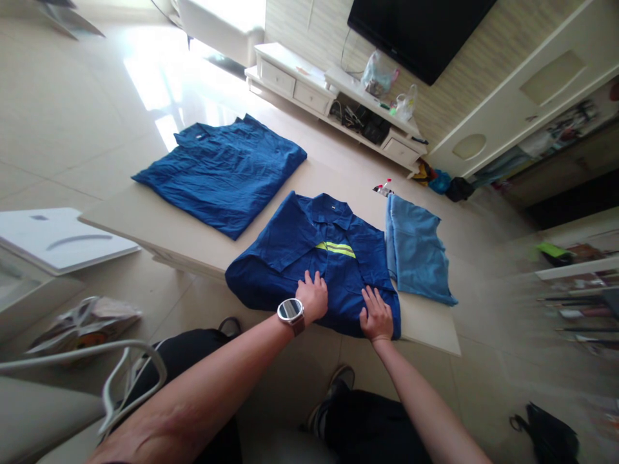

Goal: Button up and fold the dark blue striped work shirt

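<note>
Glossy tiled floor [72, 116], white TV cabinet [309, 84], dark wall-mounted television [420, 32].

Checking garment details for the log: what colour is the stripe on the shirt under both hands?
Yellow-green with a grey band, on the dark blue shirt; the head view shows it.

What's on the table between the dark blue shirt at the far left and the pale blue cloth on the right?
In the head view, a dark blue jacket with a yellow stripe lies between the folded shirt and the pale blue cloth. Both hands press on it, flat and open.

head view, steeply down, near the table [193, 241]
</note>
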Demonstrator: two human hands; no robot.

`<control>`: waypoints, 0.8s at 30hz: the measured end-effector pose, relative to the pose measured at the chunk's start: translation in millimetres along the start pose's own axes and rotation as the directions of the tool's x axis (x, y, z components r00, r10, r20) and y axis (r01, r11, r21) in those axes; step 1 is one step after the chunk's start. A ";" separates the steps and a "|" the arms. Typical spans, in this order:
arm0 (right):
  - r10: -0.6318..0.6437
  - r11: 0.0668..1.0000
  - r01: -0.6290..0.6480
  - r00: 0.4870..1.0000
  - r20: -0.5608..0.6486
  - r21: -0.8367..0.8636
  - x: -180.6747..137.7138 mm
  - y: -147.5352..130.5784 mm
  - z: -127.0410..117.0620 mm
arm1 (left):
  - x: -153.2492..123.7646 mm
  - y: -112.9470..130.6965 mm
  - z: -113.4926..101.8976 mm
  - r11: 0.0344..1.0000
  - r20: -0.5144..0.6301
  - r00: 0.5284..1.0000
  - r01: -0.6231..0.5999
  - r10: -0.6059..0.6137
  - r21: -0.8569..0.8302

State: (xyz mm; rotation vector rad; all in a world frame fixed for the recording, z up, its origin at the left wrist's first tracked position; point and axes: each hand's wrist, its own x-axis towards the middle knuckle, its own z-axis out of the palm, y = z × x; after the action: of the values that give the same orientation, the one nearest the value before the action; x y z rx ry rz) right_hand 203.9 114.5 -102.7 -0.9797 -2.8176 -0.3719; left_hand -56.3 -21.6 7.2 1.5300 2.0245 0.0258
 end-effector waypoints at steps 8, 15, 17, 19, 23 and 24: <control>0.005 1.000 -0.005 1.000 0.005 0.001 0.0 -0.8 -0.2 | 1.9 -0.2 4.6 1.000 -0.016 1.000 -0.005 0.005 0.012; 0.019 1.000 -0.019 1.000 0.022 0.007 0.3 -1.8 -1.6 | 3.3 -1.0 7.4 1.000 -0.025 1.000 -0.013 0.013 0.008; 0.021 1.000 -0.021 0.999 0.025 0.014 0.3 -1.9 -2.0 | 3.6 -1.1 7.9 1.000 -0.030 0.999 -0.018 0.018 0.001; 0.024 1.000 -0.024 0.999 0.028 0.018 0.3 -2.0 -2.2 | 3.9 -0.9 8.4 1.000 -0.035 0.999 -0.018 0.018 -0.004; 0.021 1.000 -0.021 0.999 0.031 0.012 0.3 -2.0 -1.5 | 4.1 -0.1 8.6 1.000 -0.032 0.999 -0.002 0.002 -0.006; 0.020 1.000 -0.020 0.999 0.029 0.010 0.2 -1.9 -1.2 | 3.9 0.1 8.4 1.000 -0.029 1.000 0.000 0.000 -0.005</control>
State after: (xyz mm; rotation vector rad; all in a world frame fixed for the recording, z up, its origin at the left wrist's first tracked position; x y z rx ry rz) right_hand 202.7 112.9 -101.9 -1.0181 -2.8304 -0.3429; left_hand -53.0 -20.8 -1.4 1.5351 2.0452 0.0537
